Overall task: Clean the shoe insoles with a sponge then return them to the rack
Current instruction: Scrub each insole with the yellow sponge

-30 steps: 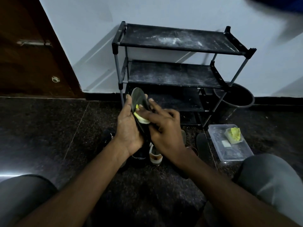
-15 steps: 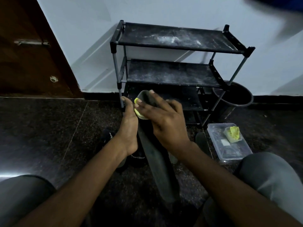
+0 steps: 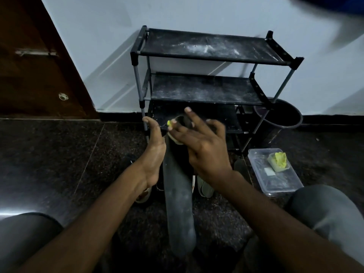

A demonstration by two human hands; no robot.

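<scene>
Splayed fingers of the right hand (image 3: 201,146) now press the sponge (image 3: 169,123) at the insole's (image 3: 178,203) toe, up from mid-length a second ago, beside the rack (image 3: 206,60), while the straight-fingered left hand (image 3: 153,154) braces it; this stroke looks finished.

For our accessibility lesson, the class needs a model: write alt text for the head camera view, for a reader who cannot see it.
A seated person's right hand presses a yellow-green sponge against the top of a dark shoe insole, with the left hand flat alongside. Behind stands a dusty black shoe rack.
</scene>
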